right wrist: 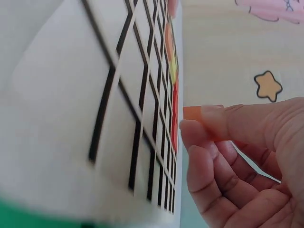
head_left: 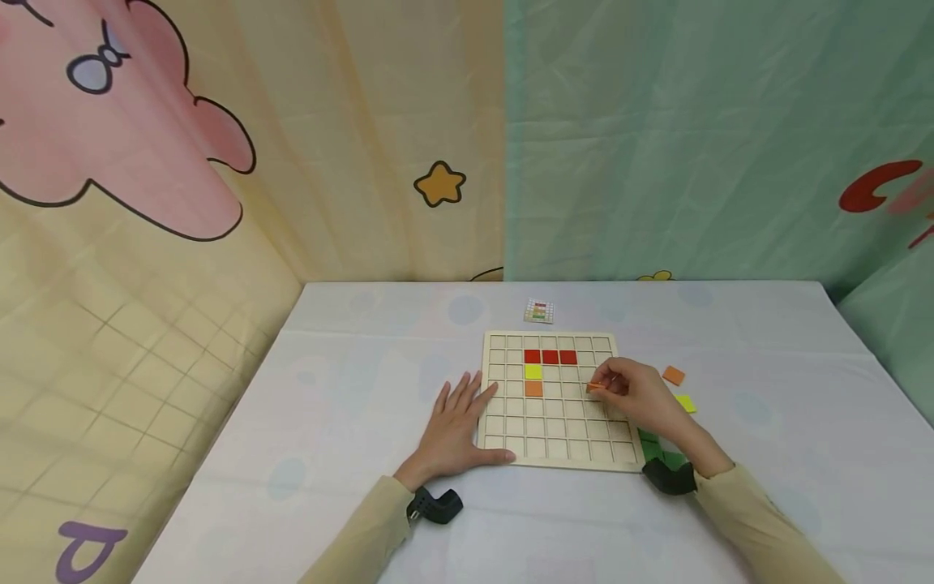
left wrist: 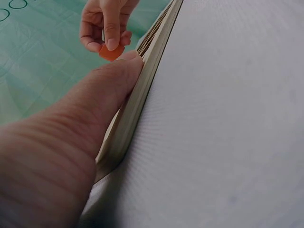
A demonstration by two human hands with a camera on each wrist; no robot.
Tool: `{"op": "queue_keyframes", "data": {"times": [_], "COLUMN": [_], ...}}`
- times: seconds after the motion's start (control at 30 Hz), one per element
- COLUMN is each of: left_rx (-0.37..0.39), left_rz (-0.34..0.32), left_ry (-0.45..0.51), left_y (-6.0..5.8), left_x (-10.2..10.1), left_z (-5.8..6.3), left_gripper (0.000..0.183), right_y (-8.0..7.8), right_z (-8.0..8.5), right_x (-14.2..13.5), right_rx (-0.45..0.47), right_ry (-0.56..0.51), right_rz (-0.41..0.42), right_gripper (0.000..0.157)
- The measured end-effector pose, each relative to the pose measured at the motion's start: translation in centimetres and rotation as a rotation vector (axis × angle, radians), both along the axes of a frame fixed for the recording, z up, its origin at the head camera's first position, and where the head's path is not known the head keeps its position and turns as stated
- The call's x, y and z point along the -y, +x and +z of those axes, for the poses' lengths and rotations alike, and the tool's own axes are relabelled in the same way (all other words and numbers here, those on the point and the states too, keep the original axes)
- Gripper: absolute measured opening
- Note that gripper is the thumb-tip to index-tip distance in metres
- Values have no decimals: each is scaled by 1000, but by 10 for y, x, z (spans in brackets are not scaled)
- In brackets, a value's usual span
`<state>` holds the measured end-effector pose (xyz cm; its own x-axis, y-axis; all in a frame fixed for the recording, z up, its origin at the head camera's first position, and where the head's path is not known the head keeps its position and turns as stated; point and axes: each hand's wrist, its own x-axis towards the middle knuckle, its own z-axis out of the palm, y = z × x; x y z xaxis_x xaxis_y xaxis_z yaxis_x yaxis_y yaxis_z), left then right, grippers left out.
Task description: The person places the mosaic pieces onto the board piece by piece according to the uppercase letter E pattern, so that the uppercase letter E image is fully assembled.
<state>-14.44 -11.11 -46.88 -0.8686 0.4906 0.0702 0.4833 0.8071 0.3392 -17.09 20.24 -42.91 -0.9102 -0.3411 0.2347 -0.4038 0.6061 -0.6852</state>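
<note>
A pale wooden grid board (head_left: 558,448) lies on the table. In its cells sit a row of three red tiles (head_left: 550,357), a yellow tile (head_left: 533,371) under the leftmost red one, and an orange tile (head_left: 533,388) below that. My right hand (head_left: 638,395) pinches another orange tile (right wrist: 192,113) between thumb and fingertips, over the right part of the board. With fingers spread, my left hand (head_left: 454,427) rests at the board's left edge; its thumb (left wrist: 116,71) touches the front left corner area.
Right of the board lie a loose orange tile (head_left: 674,375), a yellow tile (head_left: 686,403) and several green tiles (head_left: 649,445), partly hidden by the right wrist. A small pattern card (head_left: 539,311) lies behind the board. Curtains (head_left: 409,97) hang beyond the white table (head_left: 350,405).
</note>
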Motion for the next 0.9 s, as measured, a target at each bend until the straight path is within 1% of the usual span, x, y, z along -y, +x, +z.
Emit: {"op": "queue_keyframes", "data": {"times": [0.17,0.33,0.43,0.57,0.8,0.9], "left_rx": [4,4,3,4,0,-2], "left_rz": [1,0,1,2,0,0], "left_ry": [1,1,-2,-8,-7,-5], "left_y": [0,0,0,-1,-1,-1], "left_x": [1,0,0,0,0,0], "left_z": [1,1,1,-1,-1,-2], "left_gripper": [104,104,104,104,104,104], "right_y": [-6,-7,-9,-12,-14,-14], "right_z": [-4,-4,-4,-5,-4,-4], "right_x": [19,35,42,49,51,50], "right_rx": [36,49,41,31,19,22], "right_ry": [-12,-19,-11,27,105,133], "right_rz": [49,54,42,23,-19,-17], "right_gripper": [11,8,7,7,8,7]}}
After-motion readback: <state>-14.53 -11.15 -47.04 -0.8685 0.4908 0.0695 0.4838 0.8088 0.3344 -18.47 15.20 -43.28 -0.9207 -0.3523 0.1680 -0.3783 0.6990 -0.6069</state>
